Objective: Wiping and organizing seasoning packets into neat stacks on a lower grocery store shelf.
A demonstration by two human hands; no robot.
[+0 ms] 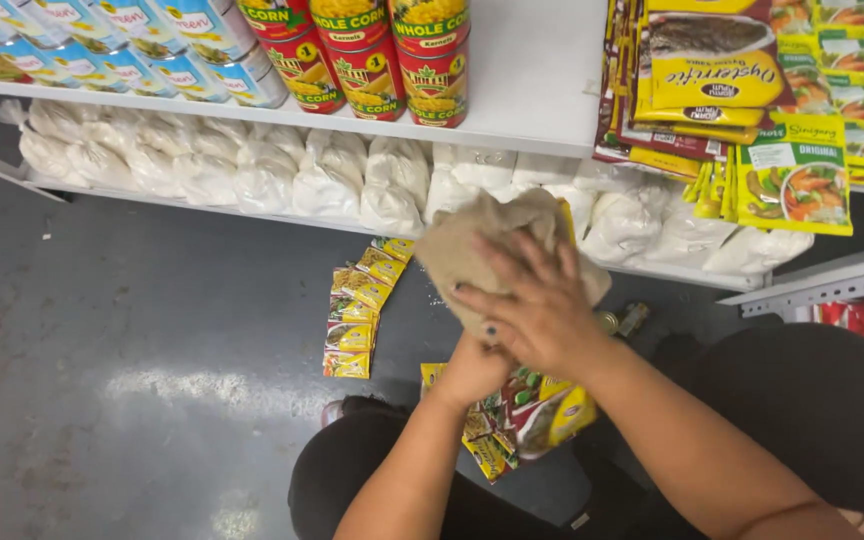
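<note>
A tan cloth (472,250) is pressed flat under the right hand (532,310), fingers spread. Sachets (527,420) (a bundle over the lap) are clasped by the left hand (472,370). More packets (357,310) lie on the floor (132,330).

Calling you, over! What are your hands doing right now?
Right hand pressing crumpled tan cloth. Left hand underneath, gripping bundle of yellow-green sachets. Yellow sachet strip lies on grey floor.

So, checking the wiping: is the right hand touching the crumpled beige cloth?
Touching. The head view shows the right hand pressed flat on the crumpled beige cloth, fingers spread over it.
</note>
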